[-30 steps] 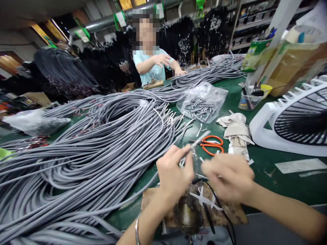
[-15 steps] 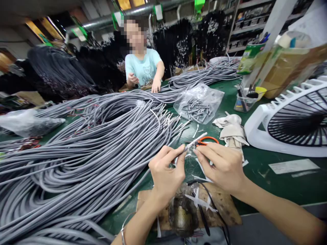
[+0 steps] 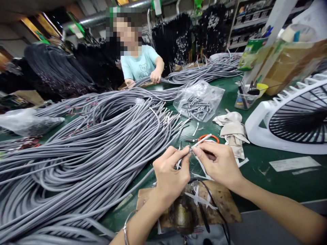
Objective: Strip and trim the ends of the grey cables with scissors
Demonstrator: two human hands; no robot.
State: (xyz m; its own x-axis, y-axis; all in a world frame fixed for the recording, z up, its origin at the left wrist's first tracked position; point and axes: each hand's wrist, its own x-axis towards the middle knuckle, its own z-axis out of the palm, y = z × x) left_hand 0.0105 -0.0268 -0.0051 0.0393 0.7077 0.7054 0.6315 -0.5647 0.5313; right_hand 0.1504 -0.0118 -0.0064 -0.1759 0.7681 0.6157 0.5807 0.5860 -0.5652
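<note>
My left hand (image 3: 172,170) is closed, pinching a grey cable just behind its stripped end. The white inner end (image 3: 205,139) of this cable sticks out up and to the right, past the fingertips. My right hand (image 3: 219,161) is closed too, thumb and forefinger pressed together at the base of the white part, where fine silvery wire strands are mostly covered by the fingers. Just beyond lie orange-handled cutters (image 3: 216,137), partly behind the white end. A large bundle of grey cables (image 3: 102,149) spreads to the left, several with stripped white tips.
Under my wrists, a dark metal device (image 3: 183,214) stands on a stained board (image 3: 224,200). A clear bag (image 3: 200,102) of grey tube pieces, a crumpled cloth (image 3: 232,131) and a white fan (image 3: 258,136) are ahead and right. Across the table, a person (image 3: 141,64) handles grey cables.
My hands have shifted slightly right, and the right fingertips have closed in at the base of the white end, covering the loose strands. The person opposite has lowered a hand onto the cables.
</note>
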